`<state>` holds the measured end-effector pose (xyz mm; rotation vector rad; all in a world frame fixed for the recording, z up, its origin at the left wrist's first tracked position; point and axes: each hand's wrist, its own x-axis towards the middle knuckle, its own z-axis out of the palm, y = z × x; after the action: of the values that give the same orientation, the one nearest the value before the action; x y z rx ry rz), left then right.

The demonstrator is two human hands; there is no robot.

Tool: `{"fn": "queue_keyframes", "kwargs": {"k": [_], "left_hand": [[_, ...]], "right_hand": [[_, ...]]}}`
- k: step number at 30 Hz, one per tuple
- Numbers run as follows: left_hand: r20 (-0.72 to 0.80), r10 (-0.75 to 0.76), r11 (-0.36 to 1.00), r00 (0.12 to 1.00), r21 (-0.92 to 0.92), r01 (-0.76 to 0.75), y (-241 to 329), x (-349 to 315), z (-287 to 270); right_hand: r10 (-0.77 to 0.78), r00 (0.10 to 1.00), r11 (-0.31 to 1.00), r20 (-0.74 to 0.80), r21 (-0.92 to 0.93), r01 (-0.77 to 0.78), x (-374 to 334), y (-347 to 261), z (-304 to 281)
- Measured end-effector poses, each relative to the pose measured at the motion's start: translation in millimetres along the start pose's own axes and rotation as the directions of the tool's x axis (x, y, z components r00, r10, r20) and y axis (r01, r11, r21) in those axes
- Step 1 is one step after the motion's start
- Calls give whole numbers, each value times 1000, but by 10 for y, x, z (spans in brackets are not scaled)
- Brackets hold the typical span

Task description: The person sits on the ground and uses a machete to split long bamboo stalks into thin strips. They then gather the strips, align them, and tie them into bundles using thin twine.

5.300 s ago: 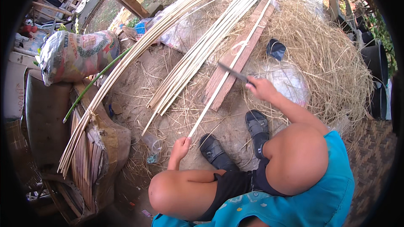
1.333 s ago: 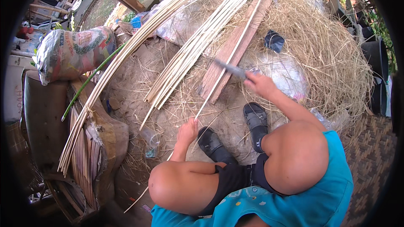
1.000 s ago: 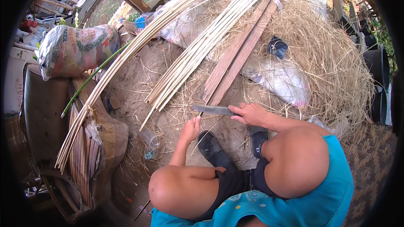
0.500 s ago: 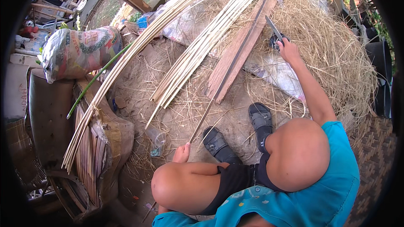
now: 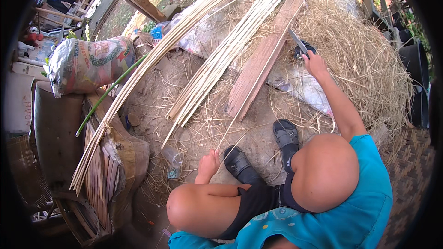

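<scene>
My left hand [image 5: 209,165], near my left knee, is closed on the near end of a thin bamboo strip [image 5: 228,131]. The strip runs forward over a long reddish-brown wooden board [image 5: 249,76], its pale side showing. My right hand [image 5: 315,63] grips a knife [image 5: 297,40], whose blade points forward and left, beside the board's right edge. Its handle is mostly hidden in my fingers. A dark rounded thing [image 5: 310,47] lies just behind the knife; I cannot make out its kind.
Left of the board lies a bundle of pale bamboo strips [image 5: 207,71]. A longer bundle [image 5: 134,71] rests over a worn wooden frame [image 5: 134,145], near a green stalk [image 5: 108,90] and a stuffed sack [image 5: 92,62]. Dry shavings [image 5: 360,60] heap at the right.
The strip on the board showed a dark side before and shows a pale one now. My left hand has moved slightly forward and right; my right hand, with the knife, has barely shifted.
</scene>
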<state>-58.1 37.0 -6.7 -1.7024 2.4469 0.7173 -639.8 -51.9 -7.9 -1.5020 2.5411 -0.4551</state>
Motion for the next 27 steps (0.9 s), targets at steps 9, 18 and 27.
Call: {"fn": "queue_keyframes", "kwargs": {"k": [9, 18, 27], "left_hand": [[148, -59, 911, 987, -397, 114, -397, -215, 68], [206, -29, 703, 978, -691, 167, 414, 910, -39], [192, -29, 742, 981, -653, 149, -56, 395, 123]], "right_hand": [[-485, 823, 874, 296, 147, 463, -1274, -1020, 409], [-321, 929, 928, 186, 257, 270, -1101, -982, 388], [-158, 969, 983, 191, 118, 138, -478, -367, 128]]}}
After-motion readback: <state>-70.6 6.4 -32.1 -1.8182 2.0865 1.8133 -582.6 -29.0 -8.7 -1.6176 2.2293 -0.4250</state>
